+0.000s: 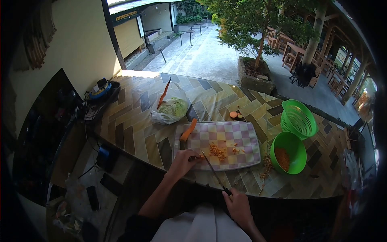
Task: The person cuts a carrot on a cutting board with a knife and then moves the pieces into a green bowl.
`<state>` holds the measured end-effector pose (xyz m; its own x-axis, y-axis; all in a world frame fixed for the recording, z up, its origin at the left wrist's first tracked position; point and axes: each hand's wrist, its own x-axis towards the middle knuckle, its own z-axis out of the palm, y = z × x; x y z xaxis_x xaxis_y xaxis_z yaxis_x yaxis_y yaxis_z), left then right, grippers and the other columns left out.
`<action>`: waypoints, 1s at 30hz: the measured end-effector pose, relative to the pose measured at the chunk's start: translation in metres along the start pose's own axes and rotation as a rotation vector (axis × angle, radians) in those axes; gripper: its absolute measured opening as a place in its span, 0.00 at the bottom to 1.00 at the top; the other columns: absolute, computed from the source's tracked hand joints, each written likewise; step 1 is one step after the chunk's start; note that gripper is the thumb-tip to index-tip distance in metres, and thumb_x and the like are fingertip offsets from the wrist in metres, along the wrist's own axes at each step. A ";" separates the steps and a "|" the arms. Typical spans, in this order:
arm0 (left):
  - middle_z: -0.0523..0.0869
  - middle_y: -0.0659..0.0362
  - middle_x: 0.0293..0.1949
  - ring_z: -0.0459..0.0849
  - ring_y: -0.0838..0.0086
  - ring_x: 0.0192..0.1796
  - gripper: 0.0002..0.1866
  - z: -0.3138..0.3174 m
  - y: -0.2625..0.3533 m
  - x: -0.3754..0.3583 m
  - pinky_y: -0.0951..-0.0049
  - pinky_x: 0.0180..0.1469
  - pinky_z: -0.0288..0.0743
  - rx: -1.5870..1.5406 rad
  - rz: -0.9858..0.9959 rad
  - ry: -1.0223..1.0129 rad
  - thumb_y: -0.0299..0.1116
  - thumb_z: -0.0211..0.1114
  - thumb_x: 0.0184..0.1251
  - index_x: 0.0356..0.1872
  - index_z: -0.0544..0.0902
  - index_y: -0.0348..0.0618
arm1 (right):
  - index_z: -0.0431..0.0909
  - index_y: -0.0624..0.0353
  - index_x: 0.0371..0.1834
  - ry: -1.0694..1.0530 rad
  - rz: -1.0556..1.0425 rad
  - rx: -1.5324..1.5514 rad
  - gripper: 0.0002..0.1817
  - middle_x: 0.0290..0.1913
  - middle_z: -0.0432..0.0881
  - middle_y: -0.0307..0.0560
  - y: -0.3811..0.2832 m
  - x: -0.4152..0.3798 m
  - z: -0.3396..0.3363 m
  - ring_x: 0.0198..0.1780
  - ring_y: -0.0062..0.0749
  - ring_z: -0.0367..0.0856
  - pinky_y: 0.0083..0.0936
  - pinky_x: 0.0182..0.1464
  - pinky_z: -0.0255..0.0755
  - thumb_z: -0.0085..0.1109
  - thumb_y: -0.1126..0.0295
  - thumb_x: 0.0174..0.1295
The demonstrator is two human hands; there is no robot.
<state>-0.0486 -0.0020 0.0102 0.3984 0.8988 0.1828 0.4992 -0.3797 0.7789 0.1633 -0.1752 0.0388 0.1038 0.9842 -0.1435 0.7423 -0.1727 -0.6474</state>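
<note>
A pink and white checkered tray (246, 139) lies on the tiled counter. Diced carrot (217, 152) is heaped near its middle, and a longer carrot piece (188, 130) rests over its upper left. My left hand (186, 163) is closed at the tray's lower left, its fingertips pinching a small orange piece that is mostly hidden. In my right hand (238, 205) is the dark handle of a knife (212, 168); the blade points up and left over the tray, its tip close to my left fingertips.
Right of the tray are a green bowl (300, 155) holding orange bits and a green strainer (308, 125). Scraps (266, 167) lie beside the bowl. Behind the tray are a plastic bag (171, 111) of greens with a carrot on it, and carrot ends (234, 114).
</note>
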 end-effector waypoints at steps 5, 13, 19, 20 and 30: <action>0.90 0.49 0.33 0.90 0.66 0.35 0.09 0.005 -0.006 0.004 0.70 0.41 0.81 -0.026 -0.040 0.101 0.27 0.74 0.58 0.39 0.89 0.35 | 0.75 0.67 0.34 0.014 -0.002 0.029 0.21 0.22 0.80 0.65 0.001 0.000 -0.001 0.31 0.65 0.82 0.52 0.34 0.73 0.56 0.56 0.72; 0.90 0.50 0.34 0.90 0.66 0.35 0.10 0.003 -0.006 0.006 0.69 0.42 0.82 0.007 -0.100 0.069 0.27 0.76 0.55 0.37 0.89 0.34 | 0.76 0.68 0.36 -0.012 0.015 0.085 0.20 0.22 0.80 0.63 0.005 -0.001 -0.003 0.31 0.64 0.81 0.51 0.34 0.72 0.57 0.57 0.72; 0.90 0.49 0.36 0.90 0.63 0.37 0.09 0.004 -0.013 0.008 0.67 0.44 0.82 0.022 -0.053 0.081 0.24 0.74 0.54 0.37 0.89 0.34 | 0.78 0.69 0.40 -0.021 0.046 0.097 0.20 0.23 0.80 0.65 0.005 -0.001 -0.004 0.32 0.65 0.81 0.50 0.35 0.72 0.58 0.57 0.71; 0.90 0.49 0.36 0.90 0.62 0.38 0.08 0.003 -0.011 0.008 0.67 0.44 0.82 0.035 -0.051 0.078 0.24 0.74 0.54 0.36 0.89 0.34 | 0.78 0.69 0.41 -0.020 0.039 0.097 0.20 0.24 0.80 0.65 0.005 -0.001 -0.004 0.33 0.65 0.81 0.50 0.35 0.72 0.58 0.57 0.71; 0.84 0.48 0.38 0.85 0.54 0.45 0.09 0.003 -0.003 0.011 0.57 0.51 0.79 0.315 0.064 -0.069 0.32 0.67 0.62 0.37 0.83 0.36 | 0.79 0.70 0.42 -0.028 0.044 0.106 0.21 0.26 0.81 0.68 0.006 -0.002 -0.005 0.35 0.66 0.82 0.51 0.37 0.73 0.58 0.57 0.71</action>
<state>-0.0430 0.0080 0.0080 0.4824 0.8581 0.1757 0.6807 -0.4935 0.5414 0.1712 -0.1776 0.0390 0.1153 0.9743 -0.1935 0.6632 -0.2205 -0.7152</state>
